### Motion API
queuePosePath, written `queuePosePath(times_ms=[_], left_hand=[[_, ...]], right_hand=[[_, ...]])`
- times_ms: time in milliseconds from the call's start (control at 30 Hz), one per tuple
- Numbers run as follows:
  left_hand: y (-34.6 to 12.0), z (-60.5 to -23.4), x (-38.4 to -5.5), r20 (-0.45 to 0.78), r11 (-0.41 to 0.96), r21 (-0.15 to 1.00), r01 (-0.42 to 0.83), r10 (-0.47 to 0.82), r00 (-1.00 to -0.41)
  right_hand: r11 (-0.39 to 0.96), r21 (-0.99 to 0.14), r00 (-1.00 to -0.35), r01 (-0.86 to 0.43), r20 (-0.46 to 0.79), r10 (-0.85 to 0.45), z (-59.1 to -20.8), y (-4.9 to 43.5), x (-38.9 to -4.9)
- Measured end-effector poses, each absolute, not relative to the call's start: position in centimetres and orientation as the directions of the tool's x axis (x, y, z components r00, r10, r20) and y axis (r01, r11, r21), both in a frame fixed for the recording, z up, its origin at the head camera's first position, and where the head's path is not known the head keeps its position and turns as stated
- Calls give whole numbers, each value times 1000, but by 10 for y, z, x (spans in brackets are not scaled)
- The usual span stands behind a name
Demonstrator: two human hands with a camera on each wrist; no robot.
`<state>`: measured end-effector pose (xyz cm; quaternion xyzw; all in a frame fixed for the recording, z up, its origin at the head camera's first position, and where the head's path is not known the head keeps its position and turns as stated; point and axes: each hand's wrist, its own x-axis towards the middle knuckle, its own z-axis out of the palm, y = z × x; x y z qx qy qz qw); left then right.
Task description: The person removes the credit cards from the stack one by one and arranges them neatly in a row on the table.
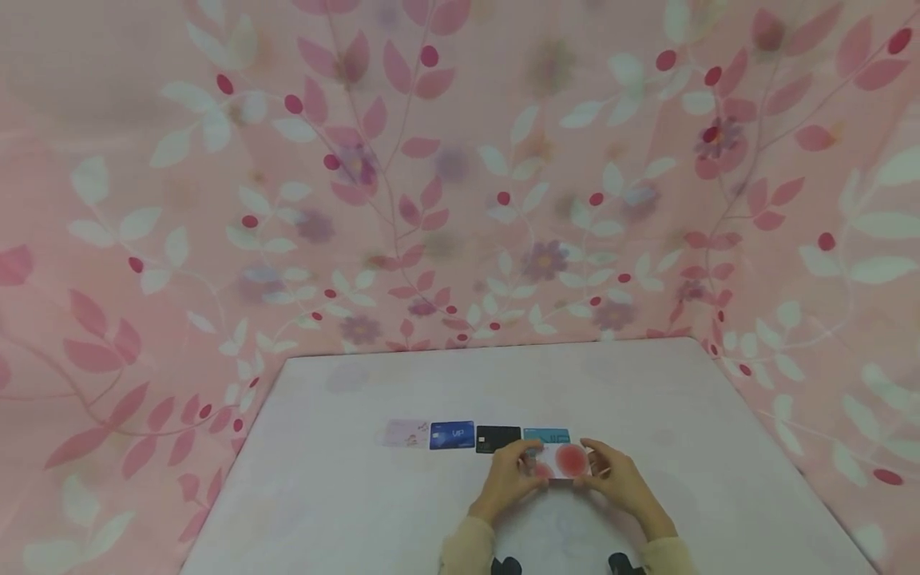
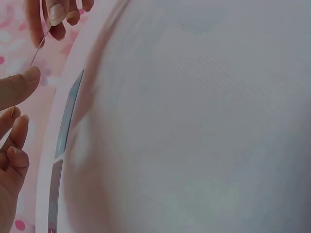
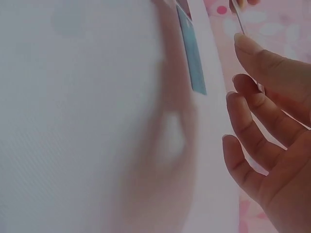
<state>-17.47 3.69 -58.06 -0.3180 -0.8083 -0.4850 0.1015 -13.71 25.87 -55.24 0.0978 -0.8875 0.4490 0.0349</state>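
Observation:
A white card with red circles (image 1: pixel 570 461) is held up between both hands, just in front of a row of cards. My left hand (image 1: pixel 506 481) pinches its left end between thumb and fingers, while the right hand (image 1: pixel 620 482) pinches the right end. The wrist views show the held card edge-on, as a thin line between the fingertips. Partly behind the held card and hands lies a teal card (image 1: pixel 548 435). To its left, a black card (image 1: pixel 496 438), a blue card (image 1: pixel 453 435) and a pale pink card (image 1: pixel 406 433) lie flat side by side.
The cards lie on a white tabletop (image 1: pixel 345 495). Pink cloth with a leaf and flower print (image 1: pixel 460 224) rises behind the table and along both sides. Dark rounded objects (image 1: pixel 507 565) show near the wrists at the bottom edge.

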Motion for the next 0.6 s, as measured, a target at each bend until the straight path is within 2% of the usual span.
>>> queuePosePath(times_ms=[333,600], left_hand=[[70,-570,-190,452,366,684,631,466,-761],[96,-567,-201,453,443,598,668,501,-737]], right_hand=[[613,-766,-982,-191,153,-114,-544,290,-144],[643,-736,-977,-210,178,-115,-543,314,-154]])
